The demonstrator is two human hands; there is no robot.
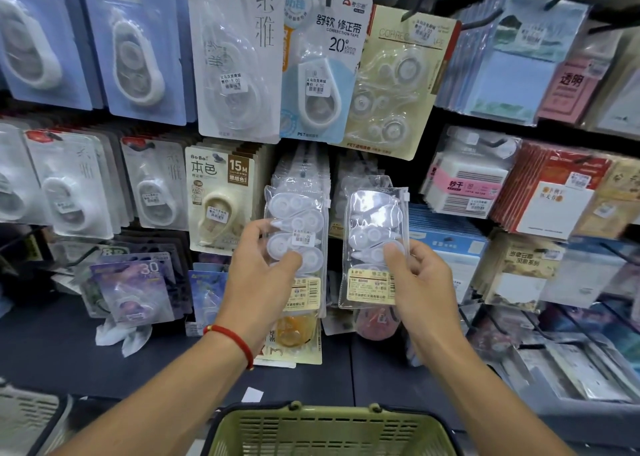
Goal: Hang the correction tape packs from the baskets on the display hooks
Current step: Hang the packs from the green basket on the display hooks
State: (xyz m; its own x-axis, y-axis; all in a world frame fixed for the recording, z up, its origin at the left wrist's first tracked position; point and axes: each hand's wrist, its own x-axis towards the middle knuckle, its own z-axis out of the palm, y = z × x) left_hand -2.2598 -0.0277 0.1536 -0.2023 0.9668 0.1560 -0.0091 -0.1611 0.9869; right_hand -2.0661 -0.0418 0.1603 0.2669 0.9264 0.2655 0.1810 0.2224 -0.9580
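Up against the display wall, left hand (258,265) with red wrist cord (230,339), fingers and thumb pinching a clear pack of correction tapes (294,237) in front of the hanging row. Just right, a second clear pack (374,241), upright, gripped at its lower edge by right hand (420,282). Low centre, green basket (329,431).
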